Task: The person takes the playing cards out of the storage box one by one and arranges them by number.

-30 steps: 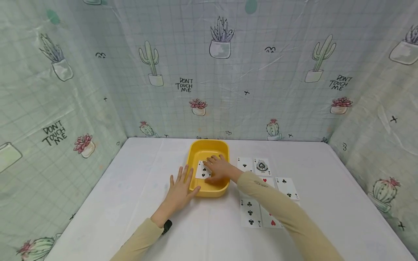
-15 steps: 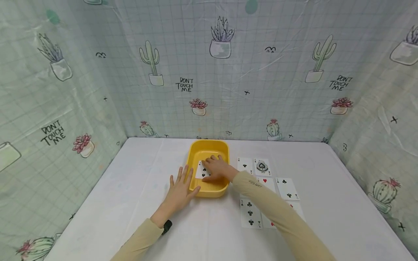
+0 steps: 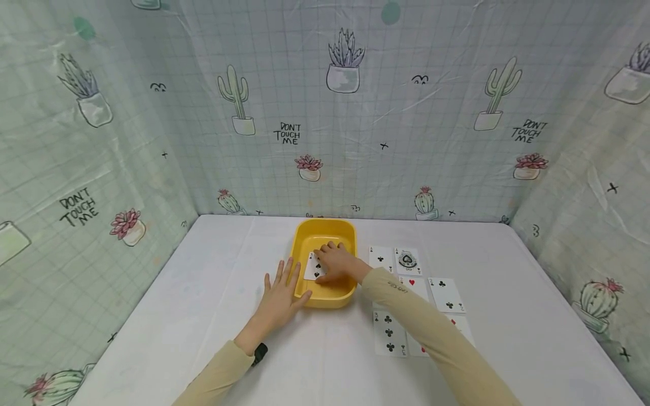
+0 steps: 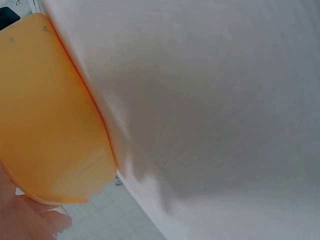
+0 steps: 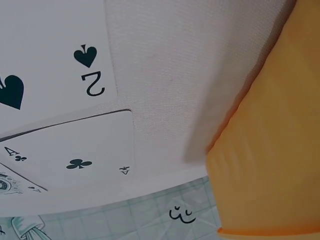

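Observation:
A yellow bin stands at the middle of the table. Inside it lies a playing card with black spades; its number is too small to read. My right hand reaches into the bin over the card's right part, fingertips at its far edge and thumb at its near edge. My left hand rests against the bin's left side with straight, spread fingers. In the left wrist view, fingertips show by the bin's rim. The right wrist view does not show the right hand.
Right of the bin, playing cards lie in rows: an ace of clubs, an ace of spades, a two of hearts, a two of clubs, a three of clubs. A two of spades shows in the right wrist view.
My right hand has shifted slightly, its thumb drawing in towards the card's near edge. The right forearm has moved a little left. My left hand and the bin stay put.

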A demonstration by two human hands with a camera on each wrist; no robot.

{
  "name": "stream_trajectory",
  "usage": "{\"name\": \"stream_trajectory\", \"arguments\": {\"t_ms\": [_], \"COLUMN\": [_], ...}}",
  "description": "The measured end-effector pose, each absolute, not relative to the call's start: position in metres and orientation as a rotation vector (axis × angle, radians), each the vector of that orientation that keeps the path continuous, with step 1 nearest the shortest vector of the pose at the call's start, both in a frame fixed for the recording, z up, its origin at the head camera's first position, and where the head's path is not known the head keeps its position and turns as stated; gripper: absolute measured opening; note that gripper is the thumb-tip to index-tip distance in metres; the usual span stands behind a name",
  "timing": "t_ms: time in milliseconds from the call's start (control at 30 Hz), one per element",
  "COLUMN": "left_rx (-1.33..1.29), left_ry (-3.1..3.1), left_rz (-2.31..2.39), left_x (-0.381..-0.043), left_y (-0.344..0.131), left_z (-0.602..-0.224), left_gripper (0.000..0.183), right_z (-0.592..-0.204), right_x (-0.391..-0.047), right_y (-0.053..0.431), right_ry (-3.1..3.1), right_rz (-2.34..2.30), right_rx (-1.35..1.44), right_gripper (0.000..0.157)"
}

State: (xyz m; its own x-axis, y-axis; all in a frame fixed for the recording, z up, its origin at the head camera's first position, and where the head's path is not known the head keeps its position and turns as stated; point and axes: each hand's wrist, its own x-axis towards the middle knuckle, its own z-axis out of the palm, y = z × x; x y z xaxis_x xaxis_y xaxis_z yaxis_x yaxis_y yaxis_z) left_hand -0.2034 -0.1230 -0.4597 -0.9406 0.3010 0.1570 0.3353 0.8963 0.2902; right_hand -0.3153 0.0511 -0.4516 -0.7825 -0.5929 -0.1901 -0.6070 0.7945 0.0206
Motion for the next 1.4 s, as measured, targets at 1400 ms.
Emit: {"name": "stream_trajectory", "arguments": {"t_ms": [1400], "left_rx": [-0.488], "left_ry": [-2.984], "left_rz": [-0.484], "left_x": [-0.204], "left_y": [-0.122], "left_z": [-0.459], "left_gripper": [0.072], "right_z": [-0.428], "right_x": [-0.303], "right_y": [0.063], "right_ry": [2.864], "right_rz": [0.203], "right_rx": [-1.104], "right_gripper": [0.092]}}
